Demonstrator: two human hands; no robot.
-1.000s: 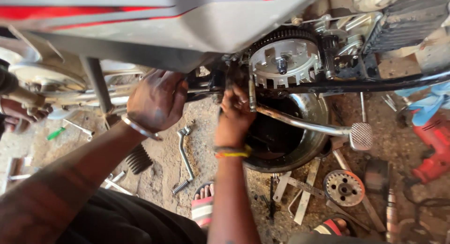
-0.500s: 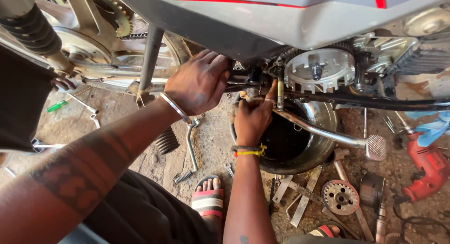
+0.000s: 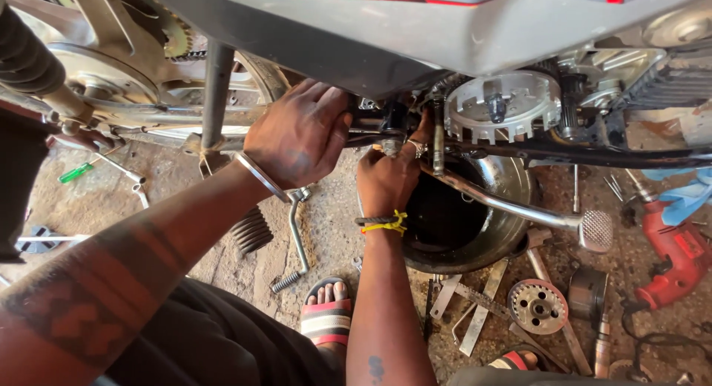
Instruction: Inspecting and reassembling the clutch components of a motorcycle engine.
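Observation:
A motorcycle stands over me with its engine side open, showing a round toothed clutch basket (image 3: 504,104). My left hand (image 3: 300,134), with a metal bangle at the wrist, is cupped against the black frame tube just left of the engine. My right hand (image 3: 389,178), with a yellow thread at the wrist, is closed around a small part at the frame by the brake pedal lever (image 3: 512,208). What the fingers pinch is hidden.
A steel basin (image 3: 512,178) with dark oil sits under the engine. On the ground lie a kick lever (image 3: 297,238), a clutch plate (image 3: 539,306), metal strips, a red power drill (image 3: 675,260) and a green screwdriver (image 3: 76,172). My sandalled foot (image 3: 326,312) is below.
The view has shifted closer and leftward. My left hand has moved up onto the frame tube, and my right hand has risen toward the engine mount.

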